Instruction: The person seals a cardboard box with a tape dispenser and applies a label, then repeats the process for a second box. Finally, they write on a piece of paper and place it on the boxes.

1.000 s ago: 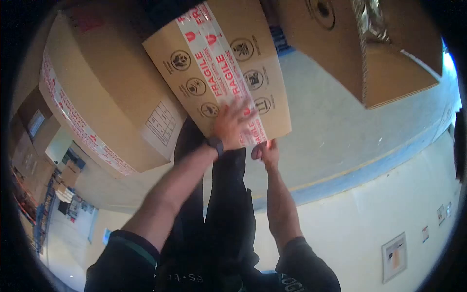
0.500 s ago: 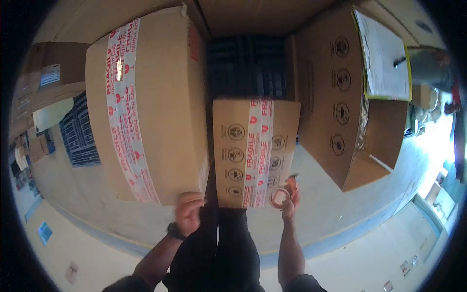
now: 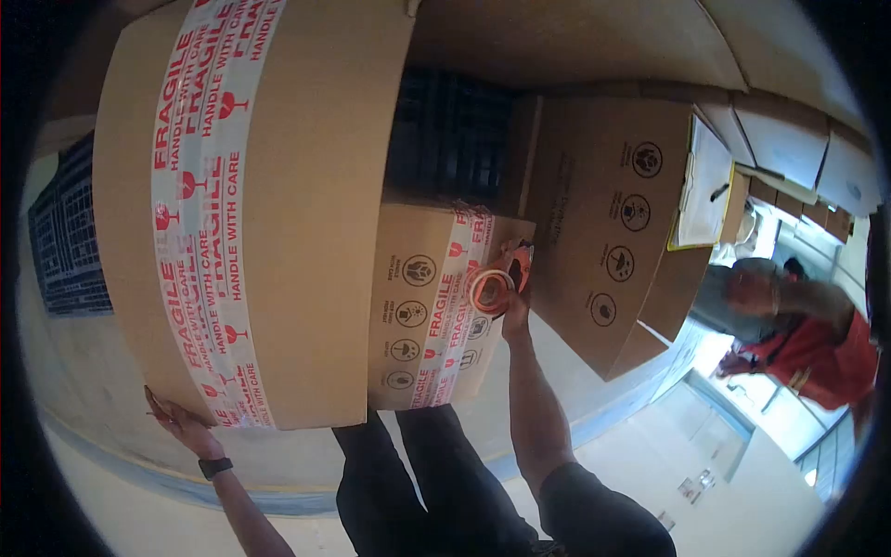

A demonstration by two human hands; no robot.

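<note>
My right hand (image 3: 513, 302) holds an orange tape dispenser (image 3: 494, 284) with a roll of fragile tape against the top of a small cardboard box (image 3: 413, 306). Red-and-white FRAGILE tape runs down the middle of that box. My left hand (image 3: 176, 422) lies flat against the lower left corner of a large cardboard box (image 3: 306, 213), which carries its own strip of FRAGILE tape. The small box stands just right of the large one, touching it.
A third cardboard box (image 3: 608, 232) with a clipboard (image 3: 703, 186) on it stands to the right. Black pallets (image 3: 450, 139) lie behind the boxes. Another person in red (image 3: 798, 334) crouches at the far right. The floor is pale concrete with a blue line.
The view has swung closer to the large box. My left hand moved left to that box's lower corner. My right hand carried the tape dispenser up along the small box to its top.
</note>
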